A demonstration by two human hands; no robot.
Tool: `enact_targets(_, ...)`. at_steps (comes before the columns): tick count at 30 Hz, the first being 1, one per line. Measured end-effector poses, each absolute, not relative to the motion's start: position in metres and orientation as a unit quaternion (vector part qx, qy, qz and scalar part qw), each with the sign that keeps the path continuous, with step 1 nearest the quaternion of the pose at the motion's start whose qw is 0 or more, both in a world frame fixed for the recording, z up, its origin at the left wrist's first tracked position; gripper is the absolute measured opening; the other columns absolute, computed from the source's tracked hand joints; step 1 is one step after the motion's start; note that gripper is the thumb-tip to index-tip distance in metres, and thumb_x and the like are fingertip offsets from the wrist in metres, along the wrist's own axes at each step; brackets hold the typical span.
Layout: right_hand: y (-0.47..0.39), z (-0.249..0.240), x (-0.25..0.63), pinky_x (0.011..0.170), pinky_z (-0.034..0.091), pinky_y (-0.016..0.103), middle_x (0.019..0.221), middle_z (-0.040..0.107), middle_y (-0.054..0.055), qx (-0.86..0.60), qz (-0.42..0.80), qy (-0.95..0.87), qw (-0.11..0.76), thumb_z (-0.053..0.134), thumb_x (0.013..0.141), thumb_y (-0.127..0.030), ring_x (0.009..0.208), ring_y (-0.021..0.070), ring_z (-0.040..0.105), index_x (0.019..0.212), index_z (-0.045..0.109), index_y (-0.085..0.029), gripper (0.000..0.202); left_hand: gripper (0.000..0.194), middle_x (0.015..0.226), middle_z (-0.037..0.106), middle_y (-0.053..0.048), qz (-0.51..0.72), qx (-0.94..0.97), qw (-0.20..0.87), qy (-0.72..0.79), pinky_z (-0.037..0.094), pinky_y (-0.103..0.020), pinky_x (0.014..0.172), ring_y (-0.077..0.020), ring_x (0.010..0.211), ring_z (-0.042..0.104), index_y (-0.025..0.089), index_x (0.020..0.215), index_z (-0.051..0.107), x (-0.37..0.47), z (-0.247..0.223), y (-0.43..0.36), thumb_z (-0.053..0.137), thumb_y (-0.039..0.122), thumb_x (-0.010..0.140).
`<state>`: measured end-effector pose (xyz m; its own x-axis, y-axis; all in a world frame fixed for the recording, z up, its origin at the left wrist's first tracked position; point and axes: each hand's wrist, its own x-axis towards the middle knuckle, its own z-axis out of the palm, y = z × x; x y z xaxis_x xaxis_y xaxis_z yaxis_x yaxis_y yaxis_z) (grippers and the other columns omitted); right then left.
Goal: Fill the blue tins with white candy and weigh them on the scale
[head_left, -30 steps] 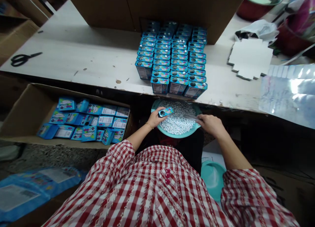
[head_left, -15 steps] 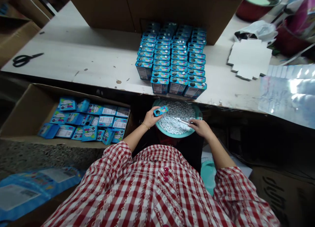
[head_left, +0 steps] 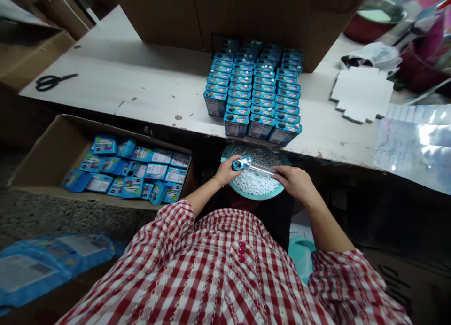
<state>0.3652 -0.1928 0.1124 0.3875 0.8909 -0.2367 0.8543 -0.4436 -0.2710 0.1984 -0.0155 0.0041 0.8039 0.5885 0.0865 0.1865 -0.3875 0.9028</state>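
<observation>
My left hand (head_left: 228,171) is closed round a small blue candy box (head_left: 242,163) with a dark round opening in its top. In my right hand (head_left: 295,180) is a narrow, shiny scoop (head_left: 263,169). The scoop's far end reaches the top of the box, with some white candies at that spot. Both hands are over a turquoise basin (head_left: 243,194) filled with small white candies (head_left: 258,183). On the table's front edge, close beyond the basin, several rows of blue candy boxes (head_left: 261,120) stand upright, some with white candies on their tops.
A cardboard box (head_left: 35,172) at left contains several blue candy boxes. Scissors (head_left: 52,82) lie on the white table (head_left: 158,78). A large carton (head_left: 253,15) stands behind the rows. White card cutouts (head_left: 362,92) and a plastic bag (head_left: 375,56) are at right.
My right hand has lifted the scoop from the candies and moved it left to the top of the candy box. The whole view has shifted slightly.
</observation>
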Motion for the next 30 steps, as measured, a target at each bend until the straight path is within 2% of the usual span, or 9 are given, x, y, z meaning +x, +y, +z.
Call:
enact_targets(7,-0.214,0.084,0.379,0.071,0.048,0.027,0.102,0.071,0.003,-0.838,0.204,-0.485,0.146,0.053,0.084,-0.040,0.084,0.0199,0.066,0.105,0.068,-0.025,0.030,0.041,0.099,0.066,-0.006,0.219,0.779,0.532,0.248,0.047,-0.029,0.085,-0.0181,0.092,0.062,0.015,0.103,0.060,0.193,0.008,-0.010,0.070,0.025,0.065)
enact_targets(10,-0.221,0.076,0.381,0.068,0.048,0.028,0.099,0.072,0.004,-0.856,0.196,-0.458,0.139,0.053,0.083,-0.040,0.081,0.0206,0.066,0.107,0.068,-0.025,0.032,0.045,0.095,0.066,-0.005,0.225,0.732,0.583,0.272,0.048,-0.030,0.082,-0.0180,0.088,0.061,0.015,0.100,0.061,0.188,0.007,-0.009,0.075,0.028,0.059)
enact_targets(15,-0.233,0.062,0.384,0.066,0.047,0.028,0.096,0.072,0.006,-0.863,0.203,-0.447,0.122,0.052,0.084,-0.040,0.081,0.0213,0.066,0.107,0.068,-0.024,0.033,0.048,0.087,0.065,-0.002,0.249,0.596,0.698,0.308,0.048,-0.029,0.078,-0.0156,0.080,0.061,0.016,0.102,0.057,0.187,0.001,-0.013,0.073,0.028,0.058)
enact_targets(18,-0.236,0.053,0.385,0.068,0.047,0.028,0.096,0.072,0.006,-0.865,0.214,-0.439,0.115,0.051,0.084,-0.041,0.082,0.0216,0.066,0.107,0.067,-0.024,0.033,0.046,0.085,0.064,-0.001,0.244,0.625,0.678,0.299,0.047,-0.027,0.076,-0.0145,0.078,0.059,0.016,0.098,0.060,0.193,0.001,-0.013,0.075,0.024,0.055)
enact_targets(25,-0.236,0.027,0.382,0.067,0.047,0.029,0.096,0.071,0.007,-0.866,0.218,-0.442,0.084,0.048,0.086,-0.044,0.086,0.0239,0.066,0.107,0.067,-0.025,0.034,0.038,0.088,0.064,-0.002,0.227,0.734,0.581,0.268,0.045,-0.026,0.076,-0.0141,0.078,0.058,0.014,0.096,0.062,0.201,0.018,-0.004,0.070,0.019,0.059)
enact_targets(30,-0.229,0.011,0.378,0.071,0.046,0.030,0.102,0.070,0.008,-0.874,0.233,-0.425,0.041,0.046,0.087,-0.043,0.094,0.0265,0.065,0.111,0.066,-0.025,0.036,0.038,0.086,0.064,-0.002,0.208,0.744,0.574,0.273,0.045,-0.025,0.073,-0.0130,0.075,0.057,0.014,0.096,0.062,0.190,0.031,0.008,0.070,0.019,0.060)
